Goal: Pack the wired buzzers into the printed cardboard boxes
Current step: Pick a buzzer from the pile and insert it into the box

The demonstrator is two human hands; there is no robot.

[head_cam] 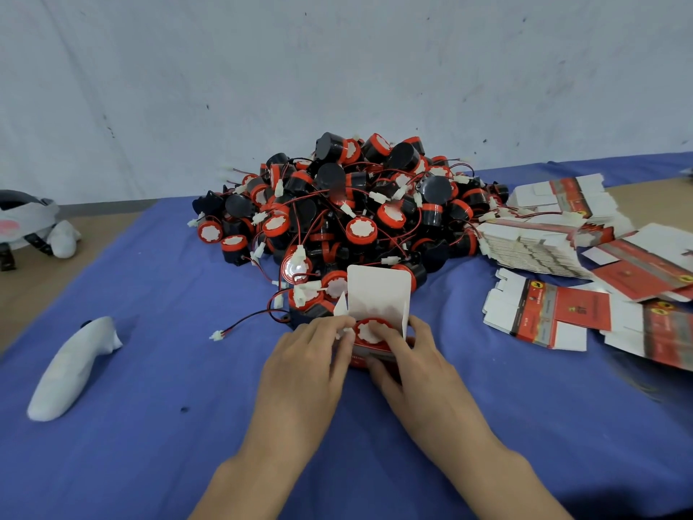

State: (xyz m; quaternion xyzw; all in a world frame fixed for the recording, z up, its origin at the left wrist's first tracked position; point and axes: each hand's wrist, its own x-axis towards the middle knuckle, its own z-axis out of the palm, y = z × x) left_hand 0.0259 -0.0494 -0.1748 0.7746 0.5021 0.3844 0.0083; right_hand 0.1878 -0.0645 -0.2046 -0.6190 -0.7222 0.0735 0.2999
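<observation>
1. Holding the open box at the lower middle of the frame, the left hand pinches its white side flap with bent fingers.
2. The right hand grips the box's other side, with its fingers curled round it.
3. One buzzer sits inside the box. Its red ring and white top show, and the white lid flap stands up behind it.
4. A big pile of buzzers, black and red with thin wires, lies just behind.
5. Flat boxes at the right are red, grey and white. Their writing is too small to read.
</observation>
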